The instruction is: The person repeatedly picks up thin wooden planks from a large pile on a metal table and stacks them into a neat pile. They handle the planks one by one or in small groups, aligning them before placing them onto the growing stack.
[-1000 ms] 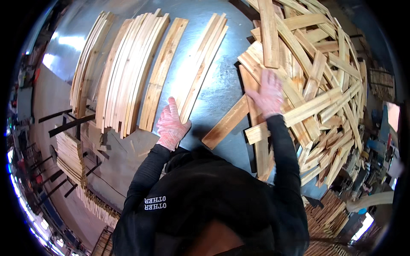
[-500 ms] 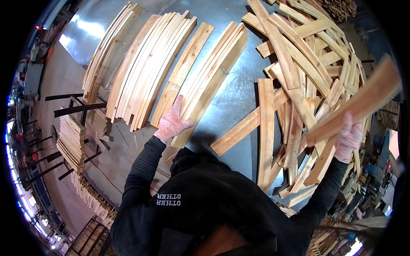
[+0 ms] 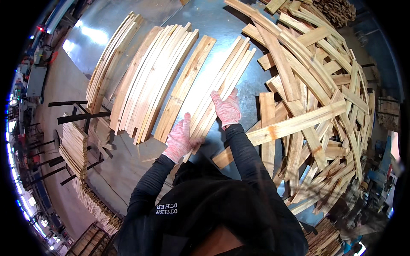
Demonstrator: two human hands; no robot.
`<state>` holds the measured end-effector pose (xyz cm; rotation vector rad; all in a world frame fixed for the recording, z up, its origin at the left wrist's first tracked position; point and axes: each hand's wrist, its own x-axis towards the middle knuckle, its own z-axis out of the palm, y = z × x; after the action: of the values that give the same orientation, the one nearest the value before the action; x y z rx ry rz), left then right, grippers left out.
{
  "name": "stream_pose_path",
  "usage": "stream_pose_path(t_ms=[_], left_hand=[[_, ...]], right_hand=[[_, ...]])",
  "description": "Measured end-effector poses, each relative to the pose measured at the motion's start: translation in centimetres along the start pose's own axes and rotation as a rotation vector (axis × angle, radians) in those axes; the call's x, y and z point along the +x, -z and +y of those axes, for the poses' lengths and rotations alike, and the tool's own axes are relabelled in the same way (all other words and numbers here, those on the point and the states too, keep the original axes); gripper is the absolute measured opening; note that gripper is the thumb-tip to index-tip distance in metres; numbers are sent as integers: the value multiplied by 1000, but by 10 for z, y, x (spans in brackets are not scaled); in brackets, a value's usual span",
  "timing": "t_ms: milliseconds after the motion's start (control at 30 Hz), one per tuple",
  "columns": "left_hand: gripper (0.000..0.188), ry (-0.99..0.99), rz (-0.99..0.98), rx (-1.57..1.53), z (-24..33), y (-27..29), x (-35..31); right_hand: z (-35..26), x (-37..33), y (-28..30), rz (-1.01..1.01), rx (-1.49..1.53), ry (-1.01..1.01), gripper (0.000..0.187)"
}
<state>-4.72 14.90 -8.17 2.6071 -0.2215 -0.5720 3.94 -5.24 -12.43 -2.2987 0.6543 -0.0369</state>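
Note:
My left hand, in a pink-and-white knit glove, grips the near end of a small bundle of curved wooden slats. Its thumb lies on the right side and its fingers on the left. My right hand, gloved alike, holds the same bundle from the right, farther along, thumb and fingers spread across the outer slat. The slats stand on edge, side by side, on the metal table. Just left of them a single curved board lies flat.
Farther left stand a larger row of slats and a narrower stack. A jumbled pile of curved boards covers the table's right side, one board lying across it near my right forearm. A black metal rack stands at the left.
My right hand has come left from the pile to the bundle and no longer holds a board. The bundle's right outer piece, earlier showing its broad face, now shows a narrow edge.

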Motion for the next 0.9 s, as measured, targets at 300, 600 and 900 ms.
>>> stream_pose_path(t_ms=[300,600,900], left_hand=[[100,54,-74,-437,-50,1,20],[81,222,115,-481,-35,25,-27],[101,115,224,65,6,-20,-22]], right_hand=[[87,32,45,-256,5,-162,71],[45,19,142,-126,401,-45,48],[-35,19,20,-440,-176,40,70]])
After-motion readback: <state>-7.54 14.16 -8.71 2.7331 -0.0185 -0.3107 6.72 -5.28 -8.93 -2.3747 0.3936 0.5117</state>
